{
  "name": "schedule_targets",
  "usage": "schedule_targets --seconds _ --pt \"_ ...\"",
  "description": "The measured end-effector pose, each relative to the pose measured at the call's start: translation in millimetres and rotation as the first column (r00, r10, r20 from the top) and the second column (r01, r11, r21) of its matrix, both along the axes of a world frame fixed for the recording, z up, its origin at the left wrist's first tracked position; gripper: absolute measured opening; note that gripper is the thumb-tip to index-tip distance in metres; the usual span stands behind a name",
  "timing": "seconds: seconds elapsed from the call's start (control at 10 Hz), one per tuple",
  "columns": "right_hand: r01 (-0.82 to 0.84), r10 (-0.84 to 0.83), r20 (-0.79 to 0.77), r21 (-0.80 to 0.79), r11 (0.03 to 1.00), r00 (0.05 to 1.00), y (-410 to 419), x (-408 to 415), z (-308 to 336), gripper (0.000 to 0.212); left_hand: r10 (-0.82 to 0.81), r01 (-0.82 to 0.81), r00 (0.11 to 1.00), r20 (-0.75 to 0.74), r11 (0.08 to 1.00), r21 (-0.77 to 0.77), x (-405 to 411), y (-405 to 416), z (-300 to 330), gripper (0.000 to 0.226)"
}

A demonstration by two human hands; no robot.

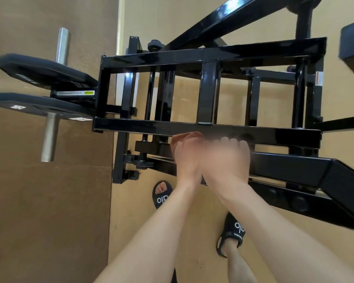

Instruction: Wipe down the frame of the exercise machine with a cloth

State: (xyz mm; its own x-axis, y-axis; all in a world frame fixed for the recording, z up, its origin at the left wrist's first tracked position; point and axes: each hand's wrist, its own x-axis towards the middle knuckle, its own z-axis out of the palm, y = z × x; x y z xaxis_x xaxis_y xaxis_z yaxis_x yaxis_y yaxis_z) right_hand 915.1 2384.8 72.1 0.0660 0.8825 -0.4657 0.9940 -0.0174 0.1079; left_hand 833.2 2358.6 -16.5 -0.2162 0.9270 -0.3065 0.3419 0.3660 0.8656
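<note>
**Two hands at the near bar of the black frame**

The left hand point(187, 158) is gripping a tan cloth point(185, 137), fingers curled round it, and is pressing it against the lower edge of the frame point(233, 130) at its near horizontal bar. The right hand point(227, 158) is lying just beside the left, touching it at the wrist side, with its fingertips point(236, 142) reaching onto the same bar; it is blurred, so I cannot tell whether those fingers are spread or curled over the edge.

Both forearms are crossing in front of the lower arm of the machine point(294, 170), hiding part of it. Beyond the near bar, upright struts are joining it to a second, farther bar. At the left end of the frame, two black weight plates point(41, 105) are sitting on steel pegs point(49, 137). Below the frame, two feet in black slides point(161, 195) are standing on the tan floor point(131, 231).
</note>
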Motion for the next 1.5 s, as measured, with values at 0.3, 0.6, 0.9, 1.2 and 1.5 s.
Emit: schedule_targets --seconds 0.3,0.6,0.9,1.2,1.5 --pt "0.023 -0.023 0.023 -0.003 1.000 0.999 -4.6 -49.4 -50.3 0.084 -0.057 0.100 0.929 -0.367 0.990 0.100 -37.2 -12.2 -68.6 0.016" --pt "-0.005 -0.008 0.063 0.201 0.980 0.998 -11.6 -48.2 -62.1 0.083 0.091 -0.089 0.995 -0.033 0.995 0.047 -76.3 -25.5 -123.7 0.029" --pt "-0.152 0.146 0.046 0.255 0.955 0.988 -30.6 -78.9 -104.9 0.066 0.044 -0.035 0.996 -0.074 0.991 0.126 -120.3 -18.8 -175.5 0.026" --pt "-0.139 0.124 0.067 0.608 0.782 0.990 -39.9 -84.4 -157.9 0.069 0.113 -0.112 0.959 -0.261 0.994 0.021 -207.3 4.0 -269.0 0.018" --pt "-0.177 0.130 0.120 0.692 0.700 0.984 -38.0 -83.4 -161.8 0.072 0.096 -0.030 0.965 -0.246 0.966 0.258 -164.0 -12.2 -217.4 0.023"
